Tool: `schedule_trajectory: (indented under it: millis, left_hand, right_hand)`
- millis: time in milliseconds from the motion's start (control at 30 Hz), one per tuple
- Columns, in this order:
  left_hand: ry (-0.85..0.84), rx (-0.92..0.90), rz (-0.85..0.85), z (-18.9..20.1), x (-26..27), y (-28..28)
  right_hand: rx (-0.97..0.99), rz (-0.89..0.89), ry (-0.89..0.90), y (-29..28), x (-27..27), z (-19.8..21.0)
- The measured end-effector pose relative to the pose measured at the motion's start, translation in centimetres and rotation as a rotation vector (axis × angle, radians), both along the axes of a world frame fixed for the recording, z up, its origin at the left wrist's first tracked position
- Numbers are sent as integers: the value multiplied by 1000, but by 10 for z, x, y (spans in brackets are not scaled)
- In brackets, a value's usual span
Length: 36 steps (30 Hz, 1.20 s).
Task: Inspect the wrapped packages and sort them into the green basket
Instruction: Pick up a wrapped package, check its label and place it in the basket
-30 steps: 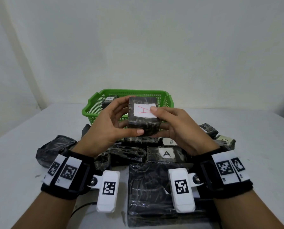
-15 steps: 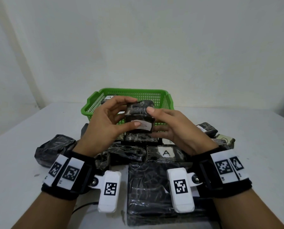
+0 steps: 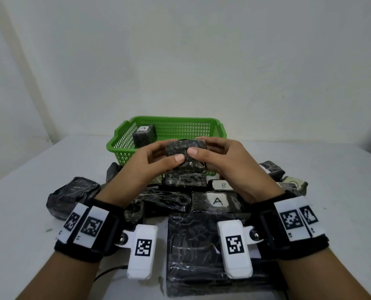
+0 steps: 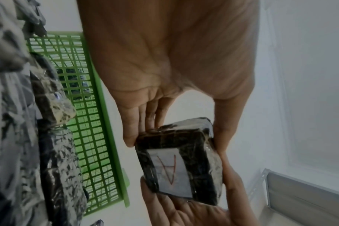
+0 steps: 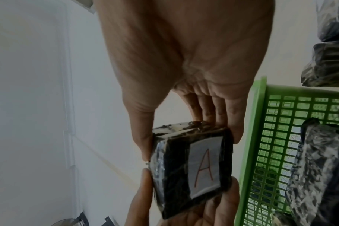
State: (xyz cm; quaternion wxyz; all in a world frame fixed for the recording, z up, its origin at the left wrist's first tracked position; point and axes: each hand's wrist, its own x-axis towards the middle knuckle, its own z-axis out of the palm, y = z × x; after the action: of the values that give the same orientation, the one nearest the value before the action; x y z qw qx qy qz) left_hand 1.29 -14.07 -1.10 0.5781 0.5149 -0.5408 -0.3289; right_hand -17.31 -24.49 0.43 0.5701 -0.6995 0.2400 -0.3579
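Observation:
Both hands hold one small dark wrapped package (image 3: 185, 154) in the air just in front of the green basket (image 3: 119, 146). My left hand (image 3: 158, 159) grips its left side, my right hand (image 3: 210, 154) its right side, thumbs on the near face. Its white label with a red A faces down, away from the head view, and shows in the left wrist view on the package (image 4: 181, 166) and in the right wrist view on the package (image 5: 192, 168). Inside the basket stands another package marked A (image 3: 144, 135).
Several dark wrapped packages lie on the white table (image 3: 28, 169) below my hands, among them one marked A (image 3: 217, 201), one marked B (image 3: 222, 185) and a large flat one (image 3: 193, 252) nearest me. A lumpy package (image 3: 72, 195) lies at the left.
The held package has been turned over: its A label faced me, tipped downward, and now faces away underneath. Both hands moved slightly forward toward the basket.

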Motion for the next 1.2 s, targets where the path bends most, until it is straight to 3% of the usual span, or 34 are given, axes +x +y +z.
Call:
schedule_trajectory:
  millis: [267,667,967,1067,1200]
  left_hand:
    - [92,-12,0,3,-1,0]
    - [76,-10,10,2,2,-1]
    - [336,-5,-66,8,2,-1]
    - [371,4,-80,10,0,0]
    - [296,-55,-15,11,0,-1]
  right_hand:
    - [60,45,11,-4,1,-1]
    - [18,17,-31,-6,6,-4]
    - [39,176,-51,-9,0,-5]
    - [14,105,-89,-10,2,-6]
    - [85,17,-200,-11,2,-4]
